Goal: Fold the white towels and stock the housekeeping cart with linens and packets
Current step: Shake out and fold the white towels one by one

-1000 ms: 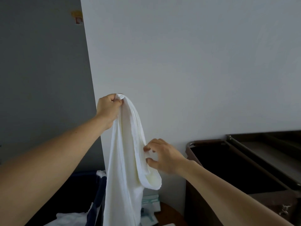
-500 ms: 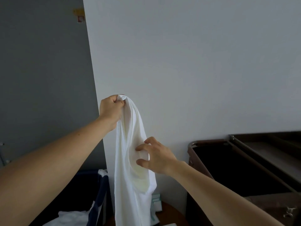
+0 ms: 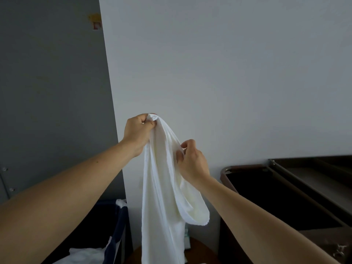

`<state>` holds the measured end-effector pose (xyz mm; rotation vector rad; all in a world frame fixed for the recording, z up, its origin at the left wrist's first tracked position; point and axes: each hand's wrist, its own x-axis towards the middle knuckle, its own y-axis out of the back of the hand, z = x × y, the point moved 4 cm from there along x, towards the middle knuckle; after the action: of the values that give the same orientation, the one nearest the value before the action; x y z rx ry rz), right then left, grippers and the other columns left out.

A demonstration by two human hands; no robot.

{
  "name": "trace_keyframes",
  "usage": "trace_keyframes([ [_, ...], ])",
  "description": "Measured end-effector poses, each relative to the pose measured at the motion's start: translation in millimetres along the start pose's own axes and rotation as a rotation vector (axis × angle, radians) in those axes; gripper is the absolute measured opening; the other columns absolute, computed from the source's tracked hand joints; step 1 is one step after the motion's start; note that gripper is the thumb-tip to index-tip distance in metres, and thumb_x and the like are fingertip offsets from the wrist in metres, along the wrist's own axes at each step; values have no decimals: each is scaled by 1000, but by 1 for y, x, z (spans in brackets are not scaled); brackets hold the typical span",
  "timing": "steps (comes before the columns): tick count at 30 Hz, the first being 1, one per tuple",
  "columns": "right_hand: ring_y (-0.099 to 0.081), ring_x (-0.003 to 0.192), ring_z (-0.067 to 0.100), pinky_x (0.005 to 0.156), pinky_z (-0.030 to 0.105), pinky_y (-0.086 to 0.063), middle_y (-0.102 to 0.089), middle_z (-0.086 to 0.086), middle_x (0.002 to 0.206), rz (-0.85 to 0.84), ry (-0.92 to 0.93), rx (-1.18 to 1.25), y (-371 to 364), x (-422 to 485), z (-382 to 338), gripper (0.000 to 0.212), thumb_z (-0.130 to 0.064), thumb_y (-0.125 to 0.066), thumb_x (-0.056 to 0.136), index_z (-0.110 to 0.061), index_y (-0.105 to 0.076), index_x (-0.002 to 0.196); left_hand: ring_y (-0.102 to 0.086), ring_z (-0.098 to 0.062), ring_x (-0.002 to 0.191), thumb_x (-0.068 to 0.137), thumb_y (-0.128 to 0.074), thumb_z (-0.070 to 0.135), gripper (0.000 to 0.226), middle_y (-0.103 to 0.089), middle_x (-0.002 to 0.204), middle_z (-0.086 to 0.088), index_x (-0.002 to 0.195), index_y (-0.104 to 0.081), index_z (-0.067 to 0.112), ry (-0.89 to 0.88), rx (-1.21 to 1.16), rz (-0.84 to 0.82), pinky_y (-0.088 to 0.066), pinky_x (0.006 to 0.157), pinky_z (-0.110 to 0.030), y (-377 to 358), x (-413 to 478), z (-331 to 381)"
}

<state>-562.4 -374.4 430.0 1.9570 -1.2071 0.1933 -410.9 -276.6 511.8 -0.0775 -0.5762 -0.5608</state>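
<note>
My left hand grips the towel at its top; right hand pinches an edge just below. Towel hangs btwn my hands, unfolded. Cart below-right of my right hand looks bare, so folding & stocking are mostly left, I reckon.

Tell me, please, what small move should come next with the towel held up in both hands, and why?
Probably slide the right hand along the white towel edge to the next corner, then spread it. The left hand grips the bunched top, the right pinches an edge just below, and the cloth hangs twisted with a loop, so it cannot be folded yet.
</note>
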Motion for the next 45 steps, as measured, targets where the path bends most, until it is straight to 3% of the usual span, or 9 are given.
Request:
trace_keyframes([
  [6,-59,86,25,72,42,-54,-57,-6,95,-116,91,-108,7,-7,10,51,-10,-47,91,-28,-26,133,-62,-10,84,95,-60,16,20,-70,91,12,91,-75,28,12,13,28,-48,65,-25,9,4,-2],
  [13,-58,86,20,76,38,-54,-51,-5,120,-275,266,-236,32,-12,27,50,-2,-43,91,-40,-40,122,-57,-12,76,95,-60,19,23,-67,85,7,80,-73,30,0,87,37,-46,63,-28,18,9,-9],
  [18,-57,117,26,101,36,-47,-58,-2,127,-578,137,-605,31,-21,45,42,-3,-44,94,-26,-70,117,-56,-11,76,95,-60,17,24,-66,84,8,80,-73,29,4,75,40,-45,68,-30,12,7,-11],
  [21,-66,105,29,92,38,-55,-69,9,118,-780,52,-770,26,-37,61,32,-5,-49,94,-11,-69,118,-48,-16,74,93,-59,15,17,-57,82,-1,82,-72,13,26,84,63,-40,66,-31,17,12,-11],
  [29,-57,59,4,66,22,-44,-66,-19,59,-1001,-102,-276,38,-50,63,28,-29,-49,97,-20,-66,117,-40,-14,61,90,-61,13,18,-45,65,2,73,-64,6,108,199,168,-32,52,-24,43,24,-37],
  [33,-60,67,4,68,21,-44,-69,-16,65,-1051,-84,-60,48,-53,52,22,-20,-51,90,-30,-70,85,-41,-15,63,89,-62,16,16,-48,71,0,76,-69,10,122,193,166,-34,53,-26,50,26,-44],
  [39,-64,83,21,79,28,-53,-70,17,94,-1043,-93,123,42,-53,55,23,-9,-57,90,-1,-71,106,-31,-13,56,89,-61,13,21,-36,62,3,75,-58,-2,117,220,181,-26,51,-24,60,29,-48],
  [42,-64,75,12,78,22,-54,-74,13,91,-1032,-72,65,39,-53,56,12,-25,-62,96,-21,-73,98,-36,-13,59,90,-60,13,23,-43,62,6,67,-62,12,118,217,197,-30,52,-24,66,28,-50],
  [45,-61,70,5,75,23,-45,-74,-3,80,-913,-17,-91,45,-50,58,31,-59,-51,95,-34,-66,87,-39,-15,61,90,-61,13,21,-47,67,4,70,-64,11,136,229,218,-32,54,-24,75,29,-56],
])
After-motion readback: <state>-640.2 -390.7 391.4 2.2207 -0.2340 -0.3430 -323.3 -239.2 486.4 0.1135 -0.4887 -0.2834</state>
